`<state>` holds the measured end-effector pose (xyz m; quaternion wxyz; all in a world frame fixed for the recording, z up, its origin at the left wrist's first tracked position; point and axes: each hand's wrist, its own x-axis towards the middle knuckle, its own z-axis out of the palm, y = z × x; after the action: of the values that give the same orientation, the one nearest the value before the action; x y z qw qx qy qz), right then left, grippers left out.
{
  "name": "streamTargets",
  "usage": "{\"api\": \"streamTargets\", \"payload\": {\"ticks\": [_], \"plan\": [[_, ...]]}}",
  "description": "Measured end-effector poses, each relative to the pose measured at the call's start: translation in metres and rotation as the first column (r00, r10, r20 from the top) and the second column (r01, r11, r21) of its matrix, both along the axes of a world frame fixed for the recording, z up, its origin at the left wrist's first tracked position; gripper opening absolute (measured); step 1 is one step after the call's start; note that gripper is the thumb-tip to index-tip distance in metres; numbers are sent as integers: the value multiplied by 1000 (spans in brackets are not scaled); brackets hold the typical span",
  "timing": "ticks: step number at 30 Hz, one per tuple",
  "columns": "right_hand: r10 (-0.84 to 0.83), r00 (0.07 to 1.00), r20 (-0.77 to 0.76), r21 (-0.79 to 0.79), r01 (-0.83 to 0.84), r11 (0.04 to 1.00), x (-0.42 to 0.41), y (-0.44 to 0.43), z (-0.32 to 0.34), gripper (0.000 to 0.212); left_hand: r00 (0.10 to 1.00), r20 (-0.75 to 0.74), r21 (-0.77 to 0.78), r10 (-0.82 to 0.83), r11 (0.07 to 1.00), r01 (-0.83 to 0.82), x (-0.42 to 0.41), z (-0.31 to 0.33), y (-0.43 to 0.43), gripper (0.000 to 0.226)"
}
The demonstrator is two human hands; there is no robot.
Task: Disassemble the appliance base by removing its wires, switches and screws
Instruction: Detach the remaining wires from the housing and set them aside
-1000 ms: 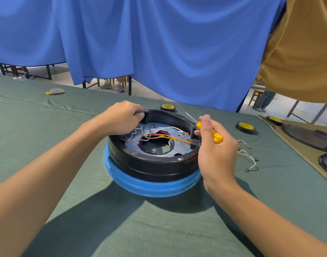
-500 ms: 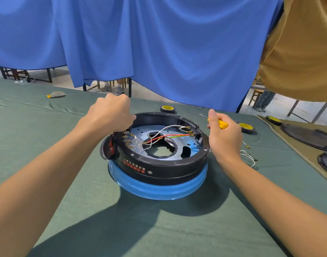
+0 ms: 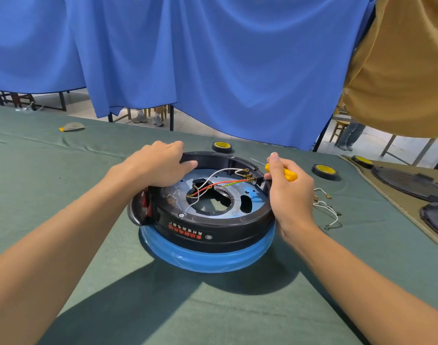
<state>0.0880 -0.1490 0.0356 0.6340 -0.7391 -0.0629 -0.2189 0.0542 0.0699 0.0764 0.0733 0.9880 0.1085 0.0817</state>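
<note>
- Fingers (image 3: 185, 165) of the left hand (image 3: 158, 168): curled over the far-left rim of the appliance base (image 3: 213, 232) and gripping it.
- Fingers (image 3: 275, 163) of the right hand (image 3: 287, 195): clenched round the yellow-handled screwdriver (image 3: 290, 175). The blade cannot be made out.
- Change noted: the base has been turned on the worktop (image 3: 88, 282) within the last second. The printed label and the side panel (image 3: 143, 207) are now presented to the near side.
- The right hand, lifted clear half a second ago, has been returned to the right rim beside the terminals. Judged: repositioning done, terminal work next.
- Base, contents: metal plate (image 3: 252, 192), white wire (image 3: 220, 171) and red wire (image 3: 223, 183), both still attached; rim screw (image 3: 181, 215) still seated.
- Outside the base: loose wires (image 3: 325, 207) lying on the worktop to the right.
</note>
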Motion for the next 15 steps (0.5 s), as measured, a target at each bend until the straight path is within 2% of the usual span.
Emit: {"api": "streamTargets", "payload": {"ticks": [4, 7, 11, 15], "plan": [[26, 998, 59, 55, -29, 998, -5, -13, 7, 19, 996, -48, 140, 69, 988, -62, -4, 8, -5, 59], [107, 987, 117, 70, -116, 991, -19, -32, 12, 9, 998, -20, 88, -52, 995, 54, -4, 12, -15, 62], [206, 964, 168, -111, -189, 976, -44, -56, 7, 13, 978, 66, 43, -197, 980, 194, -3, 10, -30, 70], [153, 976, 154, -267, -108, 958, -51, -67, -1, 15, 975, -9, -48, -220, 974, 220, -3, 2, -37, 87]]}}
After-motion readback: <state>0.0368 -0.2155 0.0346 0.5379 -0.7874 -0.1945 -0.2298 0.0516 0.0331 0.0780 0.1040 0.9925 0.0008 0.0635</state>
